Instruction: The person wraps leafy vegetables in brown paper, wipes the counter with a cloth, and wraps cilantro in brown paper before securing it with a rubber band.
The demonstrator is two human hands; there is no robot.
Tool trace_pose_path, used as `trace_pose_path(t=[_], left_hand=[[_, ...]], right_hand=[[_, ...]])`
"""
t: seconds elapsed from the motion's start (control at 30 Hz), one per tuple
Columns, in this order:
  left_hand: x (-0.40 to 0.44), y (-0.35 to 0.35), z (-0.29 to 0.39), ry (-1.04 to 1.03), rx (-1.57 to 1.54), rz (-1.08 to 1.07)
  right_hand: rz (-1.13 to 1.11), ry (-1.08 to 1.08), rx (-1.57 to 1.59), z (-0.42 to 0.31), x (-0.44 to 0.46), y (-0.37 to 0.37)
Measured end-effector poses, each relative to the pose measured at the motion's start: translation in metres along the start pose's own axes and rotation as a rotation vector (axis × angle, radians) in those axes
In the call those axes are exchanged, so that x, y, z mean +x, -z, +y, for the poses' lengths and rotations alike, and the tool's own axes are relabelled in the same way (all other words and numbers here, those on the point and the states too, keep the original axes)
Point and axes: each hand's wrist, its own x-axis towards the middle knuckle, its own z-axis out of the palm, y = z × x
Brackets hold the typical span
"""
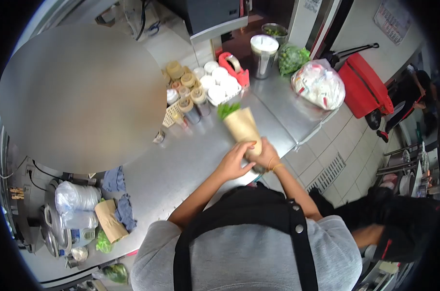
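Note:
A brown paper wrap (243,128) with green leaves (226,110) showing at its upper end is held over the front edge of the steel counter (171,169). My right hand (267,156) is wrapped round its lower end. Against the left side of the paper rests my left hand (237,161), fingers spread and thumb apart. Beyond the wrap stand a white basket of white-lidded cups (222,83), a red tape dispenser (234,70) and several capped bottles (188,104).
A steel container (263,56), leafy greens (292,59) and a filled plastic bag (319,85) stand at the back right. Another paper wrap (111,220) and blue cloths (125,212) lie at the left. A co-worker in black (399,223) is close on the right.

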Motion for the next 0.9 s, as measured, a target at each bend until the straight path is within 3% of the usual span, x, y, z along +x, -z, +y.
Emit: trace_pose_path(t=[0.07, 0.2, 0.33, 0.4, 0.67, 0.77, 0.83, 0.9], left_hand=[[0.007, 0.013, 0.003, -0.162, 0.373, -0.022], [0.029, 0.036, 0.016, -0.079, 0.81, -0.362], [0.044, 0.036, 0.002, 0.058, 0.701, -0.435], [0.046, 0.026, -0.004, 0.279, 0.378, -0.533], [0.071, -0.057, -0.061, 0.422, 0.432, -0.293], [0.094, -0.083, -0.06, 0.63, 0.42, -0.246], [0.096, -0.091, -0.059, 0.753, 0.387, -0.164], [0.094, -0.102, -0.063, 0.809, 0.398, -0.069]], right_hand=[[0.113, 0.259, -0.182, 0.027, 0.0, -0.023], [-0.075, 0.629, -0.498, 0.011, -0.006, -0.011], [-0.002, 0.867, -0.547, 0.0, -0.01, 0.003], [0.018, 0.901, -0.54, 0.004, 0.002, 0.014], [-0.256, 0.926, -0.636, 0.057, 0.096, 0.056], [-0.34, 1.023, -0.474, 0.075, 0.147, 0.102], [-0.26, 1.093, -0.407, 0.065, 0.197, 0.167], [0.025, 1.237, -0.424, 0.037, 0.247, 0.253]])
